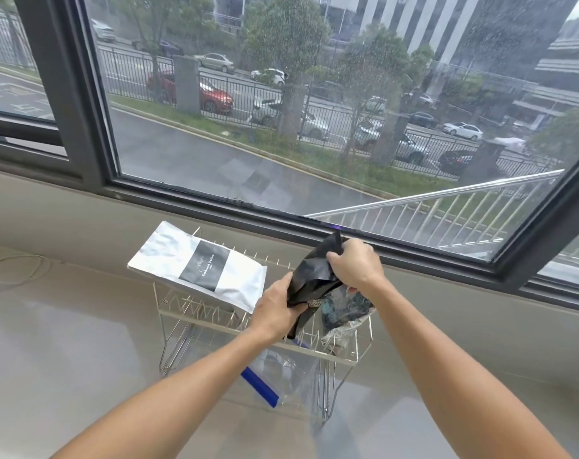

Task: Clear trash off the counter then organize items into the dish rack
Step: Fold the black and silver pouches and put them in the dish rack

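Black pouch (pixel 314 276) is held over the dish rack (pixel 169 306) by both hands: left hand (pixel 275 309) is closed on its lower edge, right hand (pixel 356 263) is clamped round its top, fingers (pixel 334 258) curled tight, none spread. Pouch is tilted, bottom end down in the rack's right section, next to a crinkled foil/dark bag (pixel 346 309) already lodged there. White coffee bag (pixel 199 266) is laid flat across the rack's left-rear top. Clear zip bag w/ blue strip (pixel 260 387) is seen at the rack front, low; whether in the rack or on the bench (pixel 66 342) can't be told. Step judged as slotting the pouch upright btwn the wires. To do it well: bottom should be guided by left hand into a free slot, top steadied by right, foil bag not crushed, pouch let go only once it is propped and not leaning out.
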